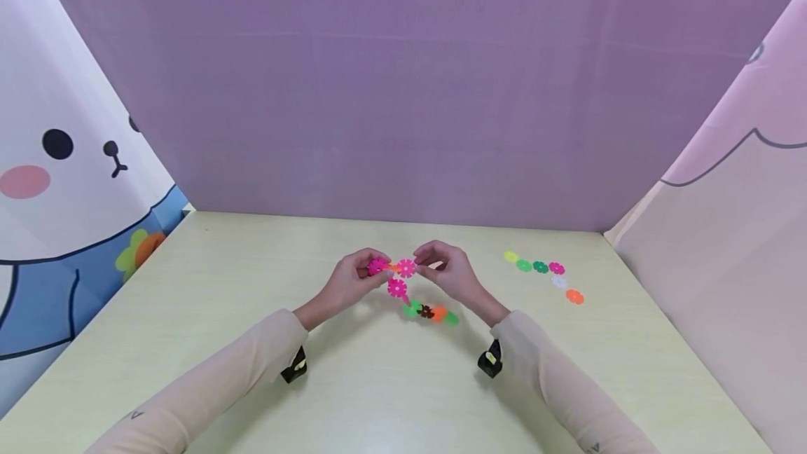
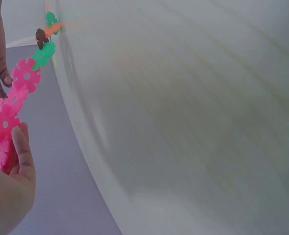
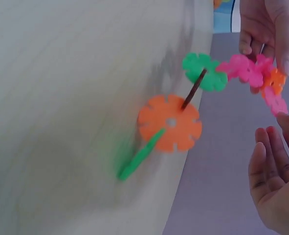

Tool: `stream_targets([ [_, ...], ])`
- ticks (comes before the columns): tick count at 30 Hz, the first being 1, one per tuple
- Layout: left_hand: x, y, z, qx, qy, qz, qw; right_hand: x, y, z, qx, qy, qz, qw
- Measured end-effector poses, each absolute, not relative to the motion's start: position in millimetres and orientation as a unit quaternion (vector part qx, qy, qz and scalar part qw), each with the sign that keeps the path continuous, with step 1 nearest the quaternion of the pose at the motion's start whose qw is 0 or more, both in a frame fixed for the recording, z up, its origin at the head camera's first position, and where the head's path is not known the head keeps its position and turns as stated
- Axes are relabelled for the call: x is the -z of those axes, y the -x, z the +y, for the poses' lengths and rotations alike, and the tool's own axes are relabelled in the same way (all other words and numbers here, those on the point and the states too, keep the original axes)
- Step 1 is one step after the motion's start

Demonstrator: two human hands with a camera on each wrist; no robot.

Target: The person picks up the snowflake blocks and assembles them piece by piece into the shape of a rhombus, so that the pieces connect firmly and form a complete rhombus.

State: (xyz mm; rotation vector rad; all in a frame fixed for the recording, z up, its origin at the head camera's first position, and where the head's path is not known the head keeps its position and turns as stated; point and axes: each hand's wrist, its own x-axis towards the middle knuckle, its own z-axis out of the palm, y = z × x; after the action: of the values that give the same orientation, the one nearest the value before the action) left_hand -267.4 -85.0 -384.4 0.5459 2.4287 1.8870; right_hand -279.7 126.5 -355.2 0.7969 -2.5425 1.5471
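A chain of notched plastic flower discs hangs between my hands in the head view. My left hand [image 1: 354,277] pinches its left end, at a bright pink flower disc [image 1: 377,266]. To the right, my right hand [image 1: 450,273] has thumb and forefinger at the edge of another pink flower disc [image 1: 406,268]; its other fingers are loosely bent. An orange disc [image 3: 275,81] joins these two. Below hangs a pink disc [image 1: 397,288], then a tail with a green disc [image 3: 205,72], a brown disc [image 1: 425,312], an orange disc [image 3: 169,122] and a green end disc [image 3: 140,157].
Loose flower discs lie on the pale table [image 1: 391,398] at the right: yellow [image 1: 511,256], light green [image 1: 524,265], dark green [image 1: 540,267], pink [image 1: 557,267], white [image 1: 559,281] and orange [image 1: 574,296]. A purple backdrop [image 1: 403,90] stands behind, with printed cloths at both sides.
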Motion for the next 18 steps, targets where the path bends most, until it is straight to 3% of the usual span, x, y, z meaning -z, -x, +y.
stream_targets([
  [4, 395.4, 274.2, -86.9, -0.602, -0.167, 0.781, 0.005, 372.6, 295.9, 141.4, -0.479, -0.258, -0.837, 0.058],
  [18, 370.3, 254.3, -85.6, -0.593, -0.172, 0.787, 0.017, 393.9, 321.7, 204.8, -0.395, -0.217, -0.888, 0.094],
])
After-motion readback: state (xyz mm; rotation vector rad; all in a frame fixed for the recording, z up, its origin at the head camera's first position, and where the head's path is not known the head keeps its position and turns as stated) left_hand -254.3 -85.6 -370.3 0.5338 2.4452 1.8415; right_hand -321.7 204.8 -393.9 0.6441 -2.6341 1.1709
